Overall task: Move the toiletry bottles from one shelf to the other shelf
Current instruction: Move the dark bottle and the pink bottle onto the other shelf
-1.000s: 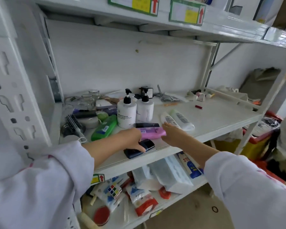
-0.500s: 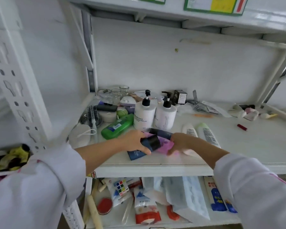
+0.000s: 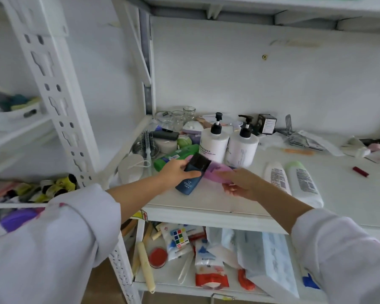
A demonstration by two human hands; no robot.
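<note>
My left hand (image 3: 177,172) grips a dark blue tube (image 3: 192,174) with a black cap, tilted just above the white shelf (image 3: 206,207). Beside it my right hand (image 3: 239,183) holds a pink tube (image 3: 215,173) near its end. Behind them stand two white pump bottles (image 3: 214,145) (image 3: 241,150). A green bottle (image 3: 176,156) lies to their left. Two white tubes (image 3: 276,176) (image 3: 303,183) lie flat to the right of my right hand.
A hairbrush (image 3: 147,143), glass jars (image 3: 178,117) and small items crowd the shelf's back left. A red lipstick (image 3: 360,171) lies far right. The lower shelf (image 3: 184,286) holds packets and a puzzle cube. A second shelving unit (image 3: 20,137) stands to the left.
Both hands have taken hold of tubes and lifted them: the left raised the dark blue tube, the right picked up the pink one. The camera has turned left and moved closer.
</note>
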